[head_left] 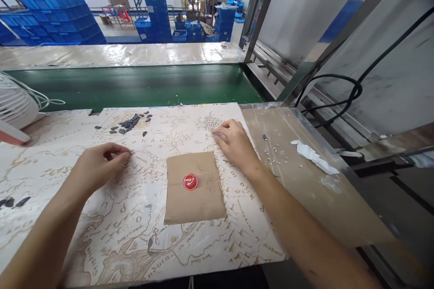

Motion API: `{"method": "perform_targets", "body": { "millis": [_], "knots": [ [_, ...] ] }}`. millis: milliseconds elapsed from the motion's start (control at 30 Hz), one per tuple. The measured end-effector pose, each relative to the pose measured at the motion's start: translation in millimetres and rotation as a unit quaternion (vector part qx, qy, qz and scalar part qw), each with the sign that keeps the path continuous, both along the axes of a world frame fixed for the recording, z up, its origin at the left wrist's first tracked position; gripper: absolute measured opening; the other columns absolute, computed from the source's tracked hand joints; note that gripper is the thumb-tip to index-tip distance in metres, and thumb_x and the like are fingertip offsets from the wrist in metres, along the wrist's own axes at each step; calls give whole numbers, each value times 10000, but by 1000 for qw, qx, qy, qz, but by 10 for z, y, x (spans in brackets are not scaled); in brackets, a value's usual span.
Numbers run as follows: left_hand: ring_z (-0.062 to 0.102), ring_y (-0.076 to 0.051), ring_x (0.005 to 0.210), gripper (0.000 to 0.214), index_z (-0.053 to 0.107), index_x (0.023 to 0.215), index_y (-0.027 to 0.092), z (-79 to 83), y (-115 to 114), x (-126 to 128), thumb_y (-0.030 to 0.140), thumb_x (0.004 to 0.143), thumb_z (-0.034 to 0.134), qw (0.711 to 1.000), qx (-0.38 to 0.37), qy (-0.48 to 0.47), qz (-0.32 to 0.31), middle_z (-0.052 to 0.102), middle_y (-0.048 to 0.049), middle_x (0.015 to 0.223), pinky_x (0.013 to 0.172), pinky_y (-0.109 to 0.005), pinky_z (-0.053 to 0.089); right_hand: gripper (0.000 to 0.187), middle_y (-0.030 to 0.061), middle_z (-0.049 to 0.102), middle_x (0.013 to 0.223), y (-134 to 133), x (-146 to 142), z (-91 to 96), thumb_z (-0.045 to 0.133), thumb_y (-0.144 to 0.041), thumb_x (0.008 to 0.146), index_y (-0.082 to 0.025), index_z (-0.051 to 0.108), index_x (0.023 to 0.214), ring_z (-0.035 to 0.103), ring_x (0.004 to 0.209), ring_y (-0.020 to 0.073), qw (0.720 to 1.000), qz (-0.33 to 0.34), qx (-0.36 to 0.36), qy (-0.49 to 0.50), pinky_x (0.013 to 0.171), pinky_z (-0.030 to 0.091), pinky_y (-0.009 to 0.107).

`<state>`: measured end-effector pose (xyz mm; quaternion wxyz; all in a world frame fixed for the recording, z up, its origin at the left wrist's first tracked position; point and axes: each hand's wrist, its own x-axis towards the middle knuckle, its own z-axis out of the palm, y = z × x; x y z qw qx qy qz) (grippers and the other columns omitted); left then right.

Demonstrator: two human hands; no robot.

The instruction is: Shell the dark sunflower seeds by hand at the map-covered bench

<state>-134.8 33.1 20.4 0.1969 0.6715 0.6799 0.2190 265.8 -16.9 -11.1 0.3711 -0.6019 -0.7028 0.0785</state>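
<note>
Left hand (98, 167), fingers curled together — right hand (235, 144), fingers spread, near pale seeds (212, 122)

Workbench top (322, 207) under clear film, printed map sheet (190, 248) laid flat across it. On sheet: kraft paper rectangle (193, 203) carrying red round cap (190, 182); dark flakes (129, 123); pale seed heap (212, 122). Right of sheet: crumpled white paper scrap (313, 156).

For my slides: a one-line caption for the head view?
Left hand and right hand over a map sheet, beside a brown paper square bearing a red cap.
</note>
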Motion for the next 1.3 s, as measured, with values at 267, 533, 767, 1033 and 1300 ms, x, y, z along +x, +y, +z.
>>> {"method": "perform_targets", "body": {
  "millis": [267, 533, 767, 1033, 1300],
  "knots": [
    [618, -218, 491, 170, 867, 858, 350, -342, -107, -855, 519, 865, 879, 995, 102, 20, 3, 701, 19, 580, 530, -354, 338, 138, 141, 733, 1166, 79, -41, -67, 750, -163, 1029, -246, 835, 959, 685, 1172, 356, 1000, -22, -11, -7, 1073, 575, 601],
    [697, -296, 775, 379, 814, 999, 275, 65, -253, -68, 628, 863, 824, 995, 97, 22, -5, 796, -49, 875, 728, -438, 461, 219, 144, 738, 1120, 107, -131, -46, 633, -87, 969, -240, 642, 813, 661, 1107, 346, 999, -17, -20, -32, 979, 566, 544],
    [679, -263, 929, 273, 792, 1068, 206, 204, -224, 1211, 453, 993, 701, 971, 28, -106, -211, 799, -97, 1039, 831, -404, 488, 205, 126, 735, 1069, 84, -126, -38, 645, -91, 950, -246, 618, 820, 667, 1061, 329, 1000, 12, 8, -17, 941, 559, 510],
    [674, -206, 889, 205, 815, 1004, 196, 13, -144, 1770, 380, 1006, 724, 913, -73, -293, -273, 809, -50, 975, 832, -352, 484, 148, 78, 708, 1095, -53, -185, 127, 684, -130, 1021, -250, 672, 936, 693, 1102, 285, 987, 85, 119, 63, 987, 571, 468],
    [659, -186, 889, 219, 799, 918, 186, -80, -180, 1758, 383, 989, 734, 895, -106, -360, -240, 779, -47, 942, 836, -335, 471, 158, 76, 680, 1093, -102, -243, 168, 672, -109, 1036, -253, 674, 972, 677, 1085, 276, 981, 130, 130, 65, 967, 572, 459]
  ]
}}
